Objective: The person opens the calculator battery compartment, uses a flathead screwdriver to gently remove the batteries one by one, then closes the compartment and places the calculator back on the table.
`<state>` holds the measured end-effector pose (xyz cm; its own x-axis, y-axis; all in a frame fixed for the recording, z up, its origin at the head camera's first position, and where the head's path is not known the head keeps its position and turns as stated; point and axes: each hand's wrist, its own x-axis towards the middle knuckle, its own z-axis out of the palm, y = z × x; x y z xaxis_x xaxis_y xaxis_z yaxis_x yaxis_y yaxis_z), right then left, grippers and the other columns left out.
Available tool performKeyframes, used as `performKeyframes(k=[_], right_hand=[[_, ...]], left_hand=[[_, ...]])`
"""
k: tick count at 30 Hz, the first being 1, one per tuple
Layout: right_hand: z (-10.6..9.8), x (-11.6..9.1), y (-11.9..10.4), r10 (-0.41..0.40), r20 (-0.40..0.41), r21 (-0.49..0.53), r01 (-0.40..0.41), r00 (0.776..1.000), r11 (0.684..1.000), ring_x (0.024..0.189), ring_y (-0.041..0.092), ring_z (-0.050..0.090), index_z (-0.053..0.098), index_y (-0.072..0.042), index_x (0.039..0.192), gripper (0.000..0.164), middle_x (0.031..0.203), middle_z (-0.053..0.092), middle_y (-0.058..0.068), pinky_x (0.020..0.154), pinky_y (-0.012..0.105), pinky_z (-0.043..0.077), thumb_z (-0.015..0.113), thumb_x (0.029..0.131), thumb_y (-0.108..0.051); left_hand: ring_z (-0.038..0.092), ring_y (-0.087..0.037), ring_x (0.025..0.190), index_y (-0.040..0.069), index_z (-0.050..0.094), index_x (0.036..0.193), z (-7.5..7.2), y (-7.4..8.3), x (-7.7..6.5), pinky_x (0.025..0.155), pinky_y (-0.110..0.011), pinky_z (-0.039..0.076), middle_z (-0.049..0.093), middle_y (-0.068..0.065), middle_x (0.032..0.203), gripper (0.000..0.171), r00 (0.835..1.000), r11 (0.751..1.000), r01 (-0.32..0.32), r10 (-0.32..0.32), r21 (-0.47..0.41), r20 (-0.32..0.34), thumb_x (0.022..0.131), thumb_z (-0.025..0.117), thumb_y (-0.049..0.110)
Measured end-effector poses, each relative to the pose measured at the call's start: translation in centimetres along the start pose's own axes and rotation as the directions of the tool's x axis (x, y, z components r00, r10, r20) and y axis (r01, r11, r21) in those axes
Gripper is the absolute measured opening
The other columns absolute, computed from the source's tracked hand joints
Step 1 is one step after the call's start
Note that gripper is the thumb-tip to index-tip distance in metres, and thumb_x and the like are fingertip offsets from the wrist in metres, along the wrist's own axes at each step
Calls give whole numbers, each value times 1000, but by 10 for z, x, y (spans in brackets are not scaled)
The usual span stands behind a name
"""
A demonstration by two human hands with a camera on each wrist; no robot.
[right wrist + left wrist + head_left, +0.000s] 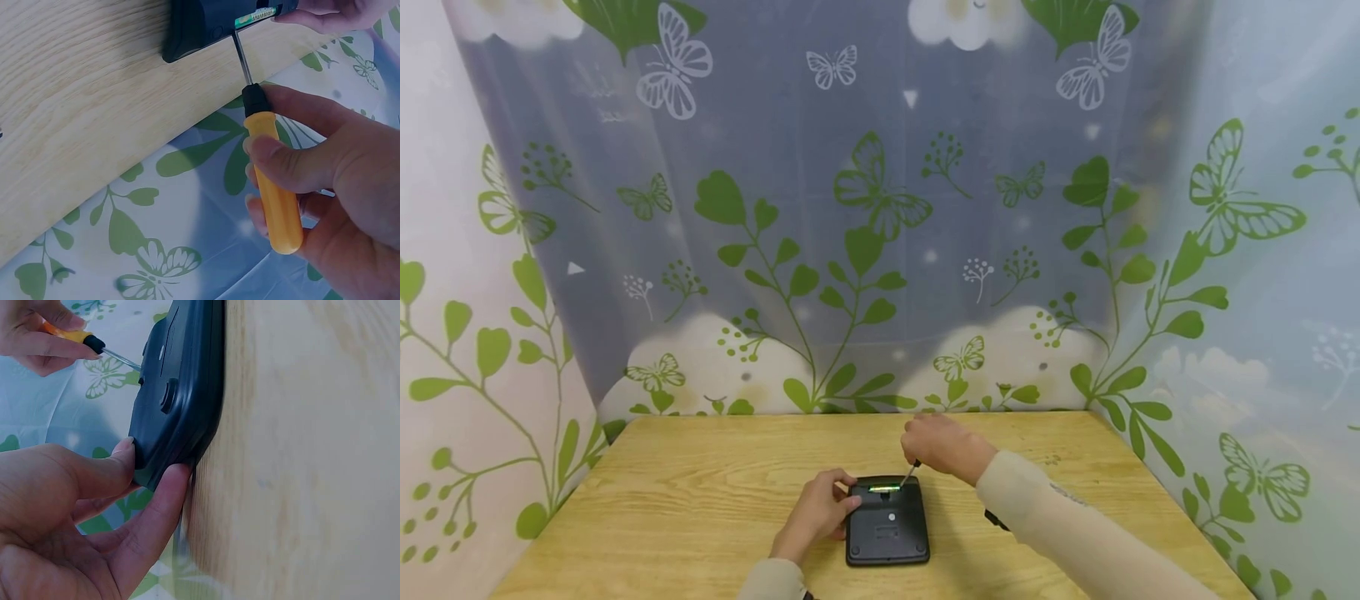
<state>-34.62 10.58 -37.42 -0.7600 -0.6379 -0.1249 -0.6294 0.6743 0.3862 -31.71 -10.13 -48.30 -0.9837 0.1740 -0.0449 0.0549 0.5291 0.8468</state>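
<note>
A black calculator-like device (868,533) lies face down on the table, its battery slot uncovered near the far edge. Inside the slot shows a green battery (882,489), seen also as a green strip (255,17) in the right wrist view. My left hand (822,506) holds the device's left side, thumb on top and fingers against the edge. In my right hand (947,446) is a screwdriver (275,181) with a yellow handle, black collar and thin metal shaft. Its tip reaches the right end of the battery slot; the exact contact point is hidden.
The light wooden table (700,475) extends around the device on all sides. Curtains with green leaves and butterflies (880,192) hang behind the table and at both sides.
</note>
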Motion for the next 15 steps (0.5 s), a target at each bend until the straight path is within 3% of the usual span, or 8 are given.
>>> performKeyframes(k=[8,15], right_hand=[[-2,1,-3,-1,-1,-45,1,1000,999,85,14,57,75,-26,84,14,94,66,-6,73,30,54,67,87,-14],[0,1,-3,18,21,-40,-18,1000,999,84,14,56,73,-26,80,16,93,66,-5,75,34,53,67,87,-14]], left_hand=[[60,-18,64,3,60,119,0,-1,0,48,-30,57,62,-12,91,30,1000,1000,5,-5,-3,7,90,65,10],[60,-18,66,3,60,119,1,0,0,48,-30,57,61,-12,91,30,1000,1000,3,-3,3,5,90,65,10]])
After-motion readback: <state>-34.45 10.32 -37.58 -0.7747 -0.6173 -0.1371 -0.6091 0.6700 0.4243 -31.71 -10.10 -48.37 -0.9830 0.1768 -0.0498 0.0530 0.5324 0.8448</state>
